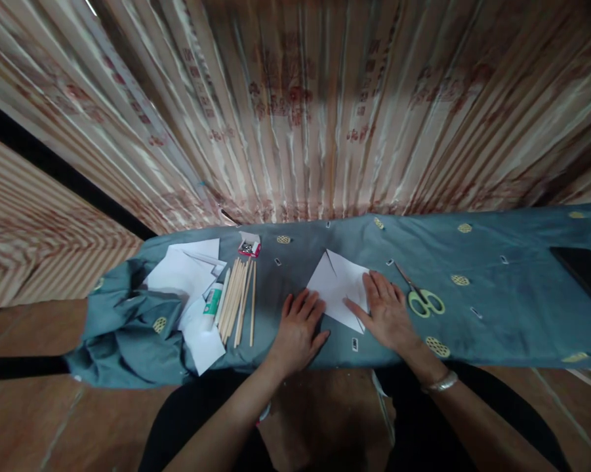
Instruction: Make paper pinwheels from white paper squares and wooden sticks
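A white sheet of paper (337, 288) lies flat on the cloth, turned like a diamond, with slits or folds showing near its top and lower right corners. My left hand (298, 331) rests palm down at the paper's left edge, fingers stretched out. Across the right edge lies my right hand (386, 311), flat, its thumb and fingers spread on the paper. Just right of that hand are scissors (426, 303) with green handles. Neither hand grips anything.
Left of my hands lie several wooden sticks (236, 298), a glue stick (212, 305), cut white papers (182, 272) and a small open box of pins (249, 246). A dark phone-like object (583, 272) is far right. A curtain (295, 118) hangs behind the blue-green cloth (511, 314).
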{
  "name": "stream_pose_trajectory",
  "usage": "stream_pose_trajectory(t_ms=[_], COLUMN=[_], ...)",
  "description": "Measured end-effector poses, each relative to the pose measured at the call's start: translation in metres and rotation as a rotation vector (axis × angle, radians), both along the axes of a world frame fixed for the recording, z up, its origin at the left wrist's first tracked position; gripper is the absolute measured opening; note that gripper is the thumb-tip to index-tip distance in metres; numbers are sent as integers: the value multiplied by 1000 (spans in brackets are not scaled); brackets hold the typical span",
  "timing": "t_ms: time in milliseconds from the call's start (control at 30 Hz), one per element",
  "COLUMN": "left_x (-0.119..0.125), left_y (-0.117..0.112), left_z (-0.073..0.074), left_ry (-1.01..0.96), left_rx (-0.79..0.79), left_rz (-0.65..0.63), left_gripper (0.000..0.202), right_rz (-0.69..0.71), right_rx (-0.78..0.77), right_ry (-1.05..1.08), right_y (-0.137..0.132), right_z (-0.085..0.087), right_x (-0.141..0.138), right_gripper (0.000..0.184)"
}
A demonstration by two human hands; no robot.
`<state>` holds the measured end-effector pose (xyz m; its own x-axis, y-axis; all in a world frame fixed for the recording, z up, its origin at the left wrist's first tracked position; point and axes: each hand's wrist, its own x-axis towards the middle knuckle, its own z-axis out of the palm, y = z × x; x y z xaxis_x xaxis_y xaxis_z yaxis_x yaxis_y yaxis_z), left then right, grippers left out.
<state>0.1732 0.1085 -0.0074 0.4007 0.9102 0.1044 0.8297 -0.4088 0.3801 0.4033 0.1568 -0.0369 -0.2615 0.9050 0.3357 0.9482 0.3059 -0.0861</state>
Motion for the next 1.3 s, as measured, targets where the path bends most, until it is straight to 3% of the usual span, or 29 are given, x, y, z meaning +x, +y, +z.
stream_pose_trajectory(t_ms=[400,833,933,1100,1200,1300], left_x=[-12,-38,-60,-130,-165,-179], left_y=[6,10,15,12,-1,-12], left_z=[9,16,21,31,33,31], left_ry=[-48,-59,-92,-65,30,101], left_rx=[-28,2,55,214,208,166], left_rz=[37,123,183,490,598,642], left_gripper=[44,37,33,30,35,39], right_rz=[50,166,188,213,215,214], right_rx=[44,-11,-23,-37,-30,-25], right_ry=[24,154,177,191,196,193], right_y=[13,15,16,17,17,15], right_z=[19,9,8,7,6,7], right_x=[-5,-26,-28,-26,-24,-23], right_gripper=[56,53,53,56,58,57])
